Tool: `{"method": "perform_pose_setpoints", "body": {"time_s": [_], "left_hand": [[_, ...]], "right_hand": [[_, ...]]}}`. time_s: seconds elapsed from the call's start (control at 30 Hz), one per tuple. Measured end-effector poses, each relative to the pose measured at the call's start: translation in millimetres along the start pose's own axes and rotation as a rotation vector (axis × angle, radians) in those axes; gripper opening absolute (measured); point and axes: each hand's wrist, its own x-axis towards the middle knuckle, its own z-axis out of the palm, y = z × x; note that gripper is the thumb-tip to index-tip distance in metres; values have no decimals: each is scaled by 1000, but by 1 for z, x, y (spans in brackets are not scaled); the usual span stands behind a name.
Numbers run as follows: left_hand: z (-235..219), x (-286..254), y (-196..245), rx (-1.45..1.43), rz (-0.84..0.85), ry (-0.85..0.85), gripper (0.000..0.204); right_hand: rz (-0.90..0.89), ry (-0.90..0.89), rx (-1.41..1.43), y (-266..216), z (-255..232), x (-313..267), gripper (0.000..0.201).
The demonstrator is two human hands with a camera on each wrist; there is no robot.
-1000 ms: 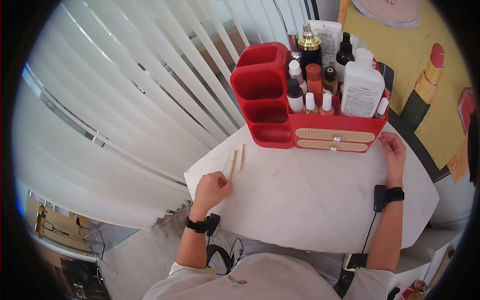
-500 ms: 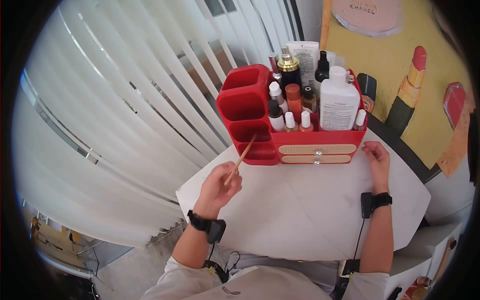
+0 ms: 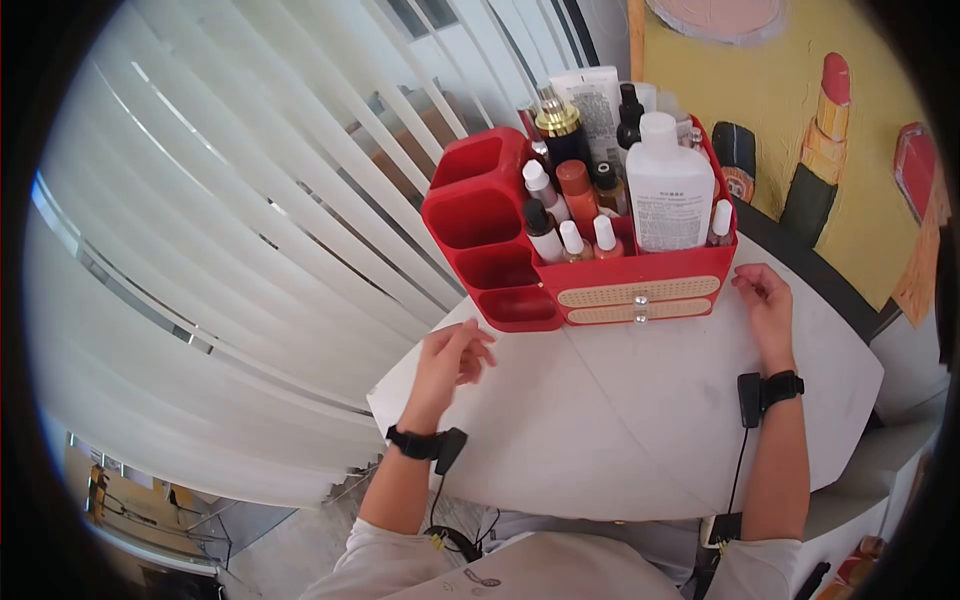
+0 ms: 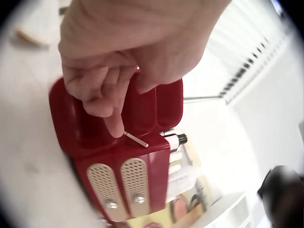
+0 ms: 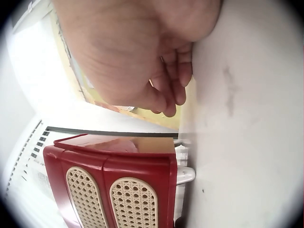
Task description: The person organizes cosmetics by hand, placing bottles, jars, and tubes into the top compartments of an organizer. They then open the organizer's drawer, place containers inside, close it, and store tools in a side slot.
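The left hand [image 3: 448, 368] hovers by the front left corner of the red organizer [image 3: 432, 215], fingers bent loosely, holding nothing. From the left wrist view, that hand [image 4: 142, 45] is over the organizer's open compartments. Beside one fingertip a thin light stick [image 4: 137, 139] shows its end at the compartment edge; the rest of it is hidden. The right hand [image 3: 770, 315] lies on the table to the right of the organizer, loosely curled and empty. In the right wrist view this hand [image 5: 133, 57] is apart from the organizer [image 5: 164, 166].
Bottles, including a large white one [image 3: 672, 195], and a white tube [image 3: 590, 95] fill the organizer's right section. Two drawers with woven fronts [image 3: 600, 297] sit below. White blinds [image 3: 250, 260] hang to the left; a painted yellow panel [image 3: 740, 90] stands behind.
Two thin sticks lay on the table at first; the left hand then held them over the compartments. Now it has let go and its fingers are empty. The right hand has barely moved.
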Motion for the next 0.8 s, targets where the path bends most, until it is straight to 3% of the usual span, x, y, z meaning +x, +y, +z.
{"method": "perform_pose_setpoints", "body": {"time_s": [0.03,0.1,0.13,0.37,0.43,0.47,0.53,0.63,0.7,0.8], "left_hand": [[-10,-2,-10,-4,-11,0,38],[-30,-6,-37,836,342,255,31],[-37,-7,-43,985,289,301,29],[-52,-6,-56,857,234,151,27],[-47,-11,-48,455,141,-68,19],[-41,-11,-38,457,152,-81,19],[-31,-15,-20,-109,147,-204,15],[-1,4,-7,-350,307,-96,14],[10,21,-5,-360,363,-107,15],[29,44,2,-257,466,26,17]], "right_hand": [[-1,-7,-24,-1,0,0,13],[3,-15,-52,0,-1,2,13],[7,-15,-69,0,1,2,13],[-8,-51,-17,8,-3,4,15],[12,-77,22,12,-6,4,14],[9,-61,19,11,-8,5,14],[18,-71,15,6,-4,4,14],[-7,-61,4,17,-5,7,14],[0,-65,5,18,-4,5,14],[16,-53,-13,8,-5,3,14]]}}
